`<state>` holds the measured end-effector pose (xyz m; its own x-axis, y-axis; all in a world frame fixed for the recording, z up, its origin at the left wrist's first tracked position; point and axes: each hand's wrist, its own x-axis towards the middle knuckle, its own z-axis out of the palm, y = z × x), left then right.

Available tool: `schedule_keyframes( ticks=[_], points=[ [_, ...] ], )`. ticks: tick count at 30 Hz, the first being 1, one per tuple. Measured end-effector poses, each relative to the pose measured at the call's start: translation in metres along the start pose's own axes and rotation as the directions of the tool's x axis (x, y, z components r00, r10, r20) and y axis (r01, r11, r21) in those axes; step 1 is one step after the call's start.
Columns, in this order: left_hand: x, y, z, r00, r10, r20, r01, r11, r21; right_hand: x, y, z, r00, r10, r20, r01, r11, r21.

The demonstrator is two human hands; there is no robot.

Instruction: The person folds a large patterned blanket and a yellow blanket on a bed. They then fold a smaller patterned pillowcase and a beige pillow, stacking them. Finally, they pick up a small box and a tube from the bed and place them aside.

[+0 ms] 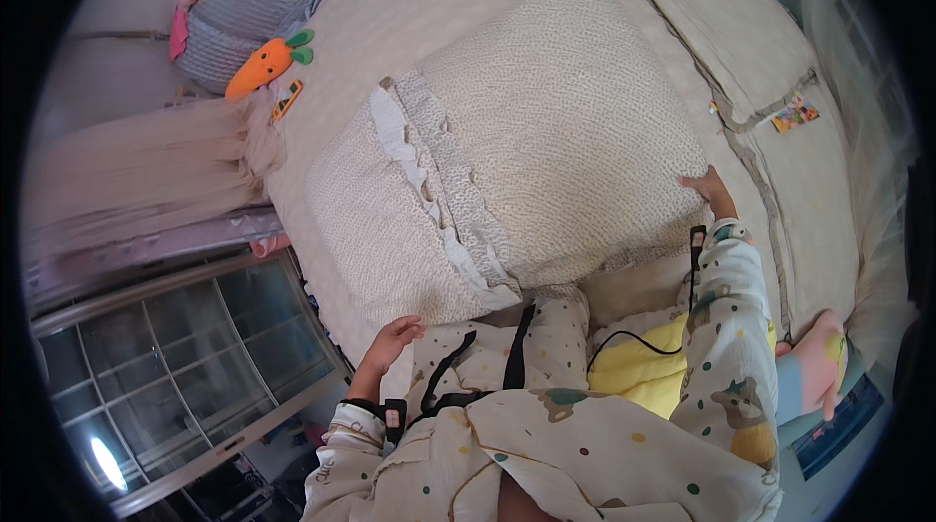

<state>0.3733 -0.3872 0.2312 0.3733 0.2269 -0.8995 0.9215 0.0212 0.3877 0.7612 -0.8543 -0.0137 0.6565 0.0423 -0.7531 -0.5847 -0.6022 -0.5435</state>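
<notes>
A large cushion or folded bedding piece (556,134) in a speckled beige cover lies on the bed before me. A ruffled fabric strip (457,207) runs across its left part. At its lower left corner is my left hand (395,341), fingers slightly bent and apart, close to the fabric; whether it touches is unclear. My right hand (709,189) rests against the right edge of the cover, thumb stretched over the fabric. The undersides of its fingers are hidden, and I cannot tell if they grip. Both forearms wear patterned sleeves with black straps.
On the bed sheet (387,3) are an orange carrot plush toy (263,69) and a small orange-edged object (287,100). Folded beige bedding (731,32) with a colourful packet (795,114) lies right. Yellow fabric (643,372) is beside my legs, glass-paned doors (183,354) at lower left.
</notes>
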Motion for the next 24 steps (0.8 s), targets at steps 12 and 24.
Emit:
schedule_keyframes(
  ticks=[12,24],
  points=[
    [0.021,0.009,0.000,0.997,0.040,0.060,-0.031,0.989,-0.146,-0.103,-0.122,0.036,0.941,-0.338,0.024,0.326,0.923,0.206],
    [0.067,0.119,-0.006,0.869,0.333,0.367,-0.214,0.920,-0.327,-0.236,-0.229,0.171,0.738,-0.674,-0.004,0.674,0.738,-0.011]
  ],
)
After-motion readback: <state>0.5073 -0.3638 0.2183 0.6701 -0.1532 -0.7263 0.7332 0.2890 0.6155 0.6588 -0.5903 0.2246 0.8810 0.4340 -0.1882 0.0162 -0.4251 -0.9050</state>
